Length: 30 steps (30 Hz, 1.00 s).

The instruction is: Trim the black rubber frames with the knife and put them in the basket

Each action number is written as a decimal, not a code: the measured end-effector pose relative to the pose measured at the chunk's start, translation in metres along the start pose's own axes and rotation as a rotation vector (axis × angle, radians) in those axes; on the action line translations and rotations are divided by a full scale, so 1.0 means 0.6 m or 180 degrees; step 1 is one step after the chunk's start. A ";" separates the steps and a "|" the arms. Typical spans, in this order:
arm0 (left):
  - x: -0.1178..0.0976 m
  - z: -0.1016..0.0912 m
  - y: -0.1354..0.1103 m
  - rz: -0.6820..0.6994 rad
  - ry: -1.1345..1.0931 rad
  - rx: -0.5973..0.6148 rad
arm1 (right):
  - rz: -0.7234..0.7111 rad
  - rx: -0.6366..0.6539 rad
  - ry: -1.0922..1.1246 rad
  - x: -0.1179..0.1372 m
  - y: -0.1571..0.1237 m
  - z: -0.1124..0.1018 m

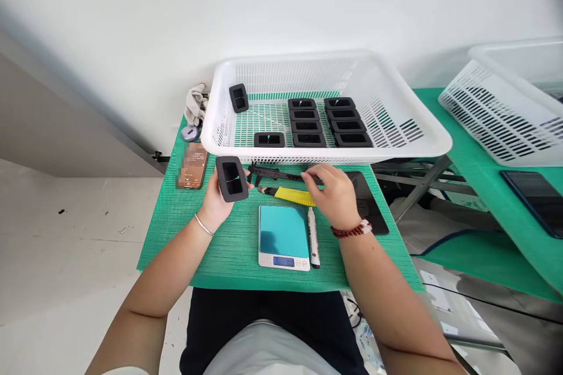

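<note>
Looking light and maybe soft, the box [231, 179] is gripped in the left hand [215, 202] over the tabletop [176, 234], far left. Its rim [238, 196] is best pinched gently. Whether the caliper [281, 174] is gripped by the bent right hand [336, 190] cannot be told.

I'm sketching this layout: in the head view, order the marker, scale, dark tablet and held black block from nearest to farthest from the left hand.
1. Black block: held in the left hand.
2. Scale: right of that hand.
3. Marker: just right of the scale.
4. Dark tablet: farthest right.
</note>
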<state>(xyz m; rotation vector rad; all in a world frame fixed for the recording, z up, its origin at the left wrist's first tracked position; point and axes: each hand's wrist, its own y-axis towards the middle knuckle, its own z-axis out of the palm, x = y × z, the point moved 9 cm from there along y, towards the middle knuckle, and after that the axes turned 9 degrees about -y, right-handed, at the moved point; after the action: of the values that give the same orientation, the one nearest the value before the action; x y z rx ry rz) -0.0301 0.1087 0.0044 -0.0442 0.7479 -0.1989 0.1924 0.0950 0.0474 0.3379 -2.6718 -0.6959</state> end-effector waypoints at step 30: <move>-0.099 0.004 -0.036 0.1131 0.5855 -0.1246 | 0.1383 0.0036 -0.1068 -0.093 -0.006 0.019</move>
<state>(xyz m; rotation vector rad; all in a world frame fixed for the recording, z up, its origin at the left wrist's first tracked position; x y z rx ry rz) -0.0744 0.0991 0.0486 -0.0968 2.5948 0.3490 0.2388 0.1142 0.0208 -0.3842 -2.9112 -0.6417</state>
